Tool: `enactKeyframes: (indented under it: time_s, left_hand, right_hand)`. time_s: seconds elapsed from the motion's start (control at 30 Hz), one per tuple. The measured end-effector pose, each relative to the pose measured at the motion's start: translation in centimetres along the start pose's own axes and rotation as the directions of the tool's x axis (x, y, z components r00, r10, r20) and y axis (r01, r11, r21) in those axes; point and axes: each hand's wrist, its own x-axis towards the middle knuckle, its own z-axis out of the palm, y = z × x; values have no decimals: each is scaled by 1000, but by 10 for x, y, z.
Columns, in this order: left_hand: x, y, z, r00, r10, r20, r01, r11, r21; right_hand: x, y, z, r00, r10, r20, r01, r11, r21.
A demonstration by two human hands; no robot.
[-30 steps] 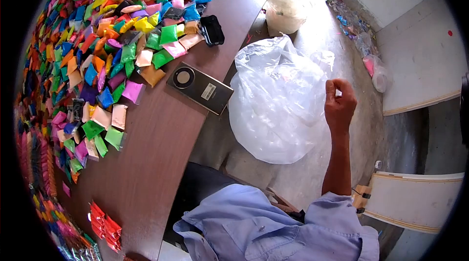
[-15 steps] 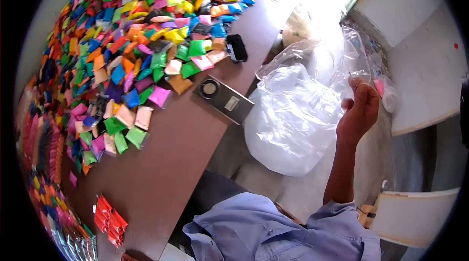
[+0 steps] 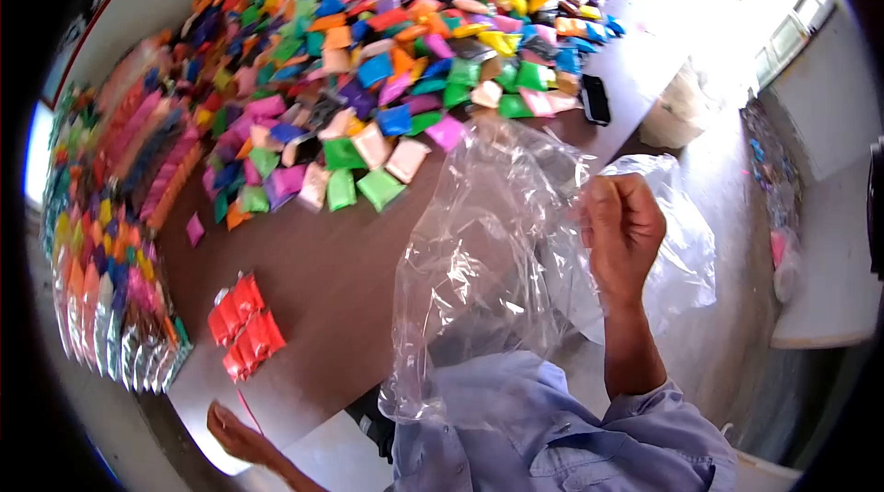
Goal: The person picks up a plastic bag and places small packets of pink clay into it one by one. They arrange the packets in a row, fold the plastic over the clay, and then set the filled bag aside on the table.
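Observation:
My right hand [image 3: 626, 234] is closed on the edge of a large clear plastic bag [image 3: 465, 257], which hangs unfolded across the table's front edge and my shirt. Behind that hand is a bulky whitish plastic bag [image 3: 686, 225]. My left hand [image 3: 238, 437] is low at the table's near corner, fingers curled together; what they hold, if anything, cannot be made out. A thin red strip [image 3: 249, 409] lies beside it. Just beyond rests a bundle of shiny red packets [image 3: 247, 326].
Many small coloured packets [image 3: 368, 69] are heaped over the back of the brown table [image 3: 322, 280]. A black phone-like object [image 3: 596, 100] lies near the right edge. Clear-wrapped packs [image 3: 120, 308] stand at the left. A filled sack [image 3: 681, 110] is beyond the table.
My right hand has brought the clear bag left, over the table edge, where it covers the spot of the scale-like device. My left hand has come into view. The view has turned left.

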Motion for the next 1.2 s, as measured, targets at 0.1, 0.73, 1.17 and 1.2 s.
enactKeyframes:
  time_s: [0.1, 0.73, 1.17, 1.2]
  left_hand:
    - [-15, 109, 7, 984, -2, 176, 54, 955, -292]
    - [-46, 248, 38, 527, 666, 528, -230, 709, -666]
    - [-94, 248, 81, 205, 695, 689, -271, 717, -642]
    - [-94, 246, 82, 205, 693, 691, -268, 719, -641]
  right_hand:
    - [-12, 8, 43, 998, -7, 56, 5, 1000, 25]
    - [-29, 29, 101, 914, -125, 386, 280, 883, -376]
    - [-33, 38, 91, 900, 62, 431, 116, 920, -374]
    - [-34, 38, 90, 899, 65, 433, 115, 920, -375]
